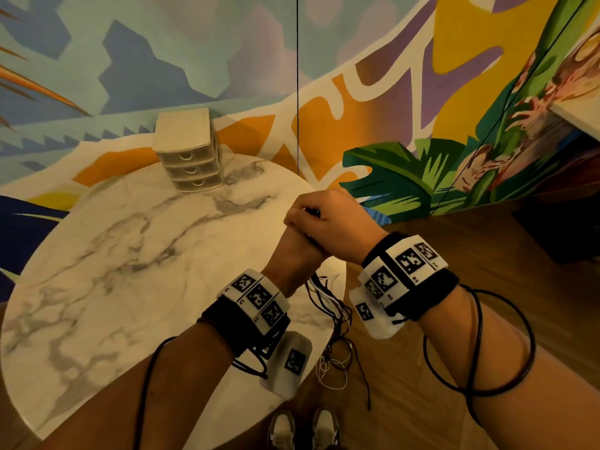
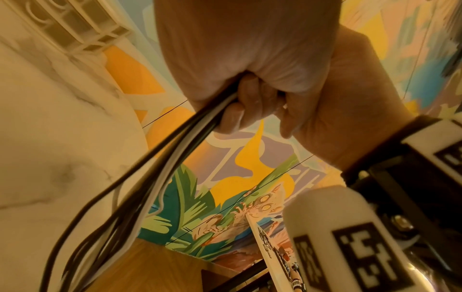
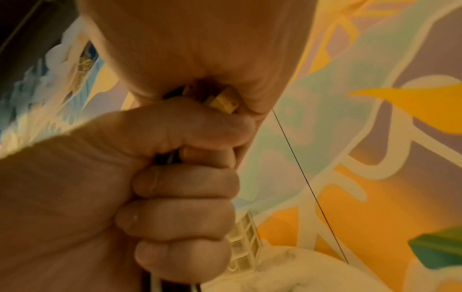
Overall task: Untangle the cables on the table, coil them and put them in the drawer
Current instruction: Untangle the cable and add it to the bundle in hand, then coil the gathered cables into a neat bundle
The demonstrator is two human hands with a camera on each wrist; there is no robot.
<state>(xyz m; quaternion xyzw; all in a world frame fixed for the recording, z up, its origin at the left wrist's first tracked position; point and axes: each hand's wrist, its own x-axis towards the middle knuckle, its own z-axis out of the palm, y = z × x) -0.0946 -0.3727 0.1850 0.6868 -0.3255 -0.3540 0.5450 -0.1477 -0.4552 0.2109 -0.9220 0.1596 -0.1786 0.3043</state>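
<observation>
Well to the left of the two hands and farther back, a small white drawer unit (image 1: 190,151) with three closed drawers stands on the round marble desk (image 1: 107,254), near its far edge and against the painted wall (image 1: 373,92).

The left hand (image 1: 293,251) is raised above the right-hand edge of the desk, its grip closed in a fist around a bundle of black and white cables (image 2: 160,168). In the left wrist view the strands leave the underside of that fist (image 2: 250,59) side by side and spread apart as they drop. Below the grip, in the head view, the cables (image 1: 328,306) hang past the desk edge in loose loops that reach down toward the wooden floor (image 1: 422,368), close to a pair of pale shoes (image 1: 303,430).

Directly on top of the left fist sits the right hand (image 1: 334,227), touching it, its fingers also curled tight. In the right wrist view the curled fingers (image 3: 185,185) are stacked one over another, and a small pale connector end (image 3: 222,102) shows just above them, pressed between the two hands; dark strands show at the bottom of this fist. Which hand's fingers bear on the connector cannot be told.

Both wrists carry black bands with white marker blocks (image 1: 402,267). To the right of the grip, a dark cord (image 1: 477,336) loops around the right forearm.
</observation>
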